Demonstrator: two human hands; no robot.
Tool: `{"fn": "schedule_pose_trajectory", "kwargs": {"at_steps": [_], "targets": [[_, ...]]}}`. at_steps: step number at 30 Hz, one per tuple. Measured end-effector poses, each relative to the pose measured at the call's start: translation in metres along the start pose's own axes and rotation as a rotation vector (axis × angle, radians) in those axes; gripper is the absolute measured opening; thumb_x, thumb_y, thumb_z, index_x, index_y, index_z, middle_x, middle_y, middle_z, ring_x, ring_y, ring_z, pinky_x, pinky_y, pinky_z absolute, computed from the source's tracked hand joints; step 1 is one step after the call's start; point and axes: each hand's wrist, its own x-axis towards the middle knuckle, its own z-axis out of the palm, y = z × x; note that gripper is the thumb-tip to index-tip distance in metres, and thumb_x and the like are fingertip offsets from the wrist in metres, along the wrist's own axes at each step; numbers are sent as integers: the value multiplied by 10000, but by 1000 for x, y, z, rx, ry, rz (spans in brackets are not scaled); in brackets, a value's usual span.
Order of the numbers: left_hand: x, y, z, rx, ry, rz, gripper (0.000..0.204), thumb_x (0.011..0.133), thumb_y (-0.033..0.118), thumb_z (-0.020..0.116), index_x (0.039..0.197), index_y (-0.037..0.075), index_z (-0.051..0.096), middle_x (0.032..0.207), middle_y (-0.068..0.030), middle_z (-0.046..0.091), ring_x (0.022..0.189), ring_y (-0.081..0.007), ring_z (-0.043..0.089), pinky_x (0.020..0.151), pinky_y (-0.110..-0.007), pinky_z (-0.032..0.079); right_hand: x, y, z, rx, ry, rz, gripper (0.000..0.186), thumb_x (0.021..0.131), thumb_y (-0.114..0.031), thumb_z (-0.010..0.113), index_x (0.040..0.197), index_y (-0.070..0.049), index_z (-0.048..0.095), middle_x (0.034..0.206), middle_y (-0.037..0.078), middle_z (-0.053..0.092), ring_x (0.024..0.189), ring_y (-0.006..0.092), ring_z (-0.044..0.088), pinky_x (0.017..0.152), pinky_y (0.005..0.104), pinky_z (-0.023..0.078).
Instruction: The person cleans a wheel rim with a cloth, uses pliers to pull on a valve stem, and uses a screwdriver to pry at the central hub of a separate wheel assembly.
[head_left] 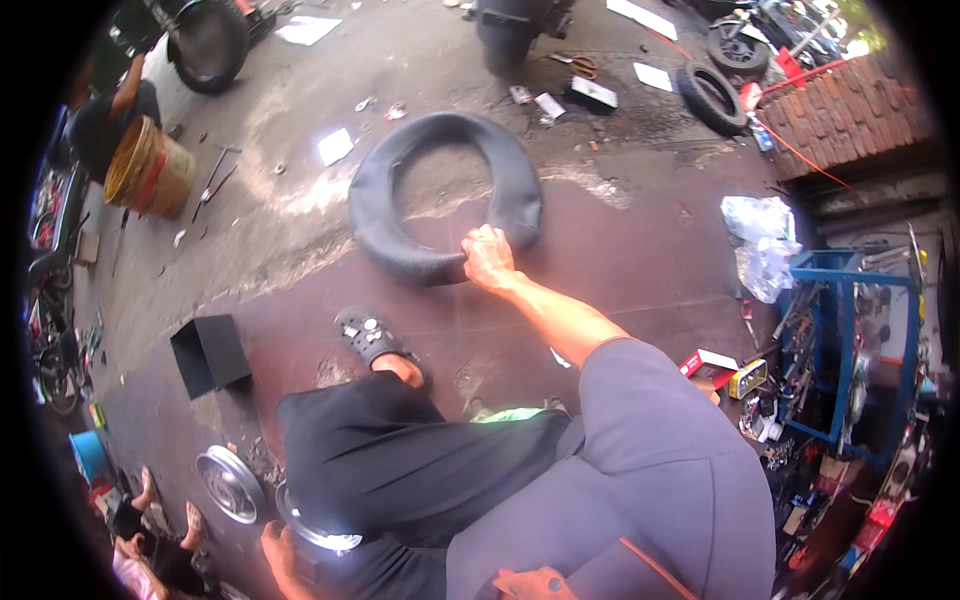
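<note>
A dark, inflated inner tube (374,190) rests on the ground in front of me, its ring shape facing up. My right hand (489,258) reaches out and is closed on the tube's near side. At the lower left, beside my leg, is my left hand (279,548); its fingers are blurred and partly hidden, so its grip is unclear. Close to it is a silver wheel rim (345,542), mostly covered by my black trouser leg. A second silver wheel rim (231,484) lies on the ground just left of that one.
A black open box (209,357) stands left of my foot. Beyond it are a dirty bucket (150,168) and a seated person. A tyre (712,98) and a brick ledge (850,110) are far right. A blue metal rack (848,345) with tools stands at right, near plastic bags (762,240).
</note>
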Motion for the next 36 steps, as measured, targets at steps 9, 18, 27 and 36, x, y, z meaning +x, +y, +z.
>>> {"fn": "schedule_pose_trajectory", "kwargs": {"at_steps": [9, 18, 27, 36], "targets": [[72, 36, -2, 80, 36, 321, 234, 818, 89, 558, 972, -85, 580, 772, -107, 592, 725, -170, 564, 679, -307, 449, -2, 99, -245, -254, 567, 99, 283, 659, -112, 636, 932, -58, 584, 944, 127, 588, 932, 338, 542, 769, 490, 456], [111, 56, -2, 113, 35, 375, 209, 783, 93, 545, 903, -67, 602, 690, -81, 566, 607, -150, 518, 530, -302, 406, -7, 122, -409, -679, 1356, 119, 360, 717, -135, 630, 1070, -65, 610, 1081, 173, 576, 1069, 365, 511, 930, 433, 426], [103, 64, -1, -15, 1, 389, 211, 814, 137, 568, 946, -23, 604, 635, -34, 535, 498, -106, 475, 439, -244, 366, -262, 165, -84, -23, -239, 798, 800, 841, -293, 617, 1489, -42, 222, 1521, 262, 215, 1413, 413, 212, 1139, 525, 222], [86, 73, 0, 87, 55, 449, 211, 779, 132, 544, 883, -35, 621, 578, -53, 534, 442, -125, 486, 376, -274, 371, -472, 69, 78, 397, -580, 1143, 640, 791, -556, 626, 1048, 28, 675, 1122, 295, 620, 1122, 388, 586, 941, 439, 462]]}}
